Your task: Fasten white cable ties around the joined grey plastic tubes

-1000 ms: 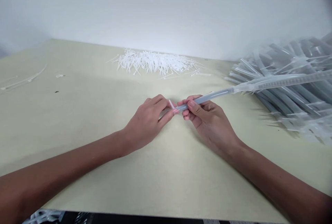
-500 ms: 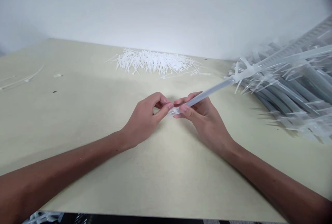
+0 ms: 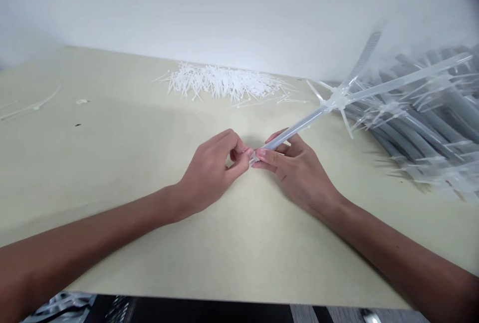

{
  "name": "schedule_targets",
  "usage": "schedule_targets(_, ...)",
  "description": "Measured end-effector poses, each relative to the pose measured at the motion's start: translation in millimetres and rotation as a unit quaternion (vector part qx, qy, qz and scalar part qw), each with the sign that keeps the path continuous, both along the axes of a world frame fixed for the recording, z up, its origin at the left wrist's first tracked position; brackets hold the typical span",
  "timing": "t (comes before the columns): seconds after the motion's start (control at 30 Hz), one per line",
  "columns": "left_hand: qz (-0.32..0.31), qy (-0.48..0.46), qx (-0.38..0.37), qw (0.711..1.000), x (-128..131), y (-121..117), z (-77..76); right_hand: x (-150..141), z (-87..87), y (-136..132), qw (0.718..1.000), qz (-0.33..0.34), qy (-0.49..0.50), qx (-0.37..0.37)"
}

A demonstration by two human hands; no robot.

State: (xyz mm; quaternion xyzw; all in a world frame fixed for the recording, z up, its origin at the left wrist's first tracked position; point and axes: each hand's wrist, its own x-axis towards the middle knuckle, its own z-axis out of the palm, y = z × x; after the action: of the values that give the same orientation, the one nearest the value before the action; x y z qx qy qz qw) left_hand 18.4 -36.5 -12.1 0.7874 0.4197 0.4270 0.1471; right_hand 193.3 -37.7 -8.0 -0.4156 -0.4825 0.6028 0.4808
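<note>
My right hand (image 3: pixel 299 163) is closed around the near end of a clear plastic tube (image 3: pixel 295 131), thumb on top. The tube slants up to the right. At its far part, small white cable ties (image 3: pixel 339 98) with tails sticking out bind it to a translucent strip and a ribbed strap (image 3: pixel 366 53). My left hand (image 3: pixel 215 168) pinches thumb and forefinger together at the tube's near tip, touching the right fingertips. What lies in that pinch is mostly hidden; a small clear piece (image 3: pixel 253 159) shows between the hands.
A heap of white cable ties (image 3: pixel 224 82) lies at the back of the table (image 3: pixel 224 258), against the wall. On the right are stacked bundles of grey-clear tubes (image 3: pixel 419 138) bound with ties. Loose ties (image 3: pixel 33 107) and a white scrap (image 3: pixel 82 101) lie at left.
The tube's far end has swung left and come further into view, showing the ribbed strap's tip. My hands stay together at the near end, with the right fingers shifted slightly.
</note>
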Motion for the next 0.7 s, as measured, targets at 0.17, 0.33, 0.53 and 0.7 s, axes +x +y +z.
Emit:
schedule_targets(0.17,-0.019,0.070,0.164,0.984,1.6,-4.6,-3.9,-0.4,0.2,-3.5,1.000,0.006,0.015,0.006)
schedule_targets(0.33,-0.031,0.119,0.225,0.967,2.6,-2.1,-7.8,0.1,-2.2,-3.7,1.000,0.001,0.010,-0.002)
schedule_targets(0.53,-0.020,0.065,0.116,0.991,-0.2,4.7,-10.2,3.5,-5.3,7.3,0.999,-0.023,-0.020,0.037)
schedule_targets(0.7,-0.002,0.038,-0.050,0.998,0.6,3.7,-5.5,5.2,-5.3,9.3,0.999,-0.025,-0.019,0.026)
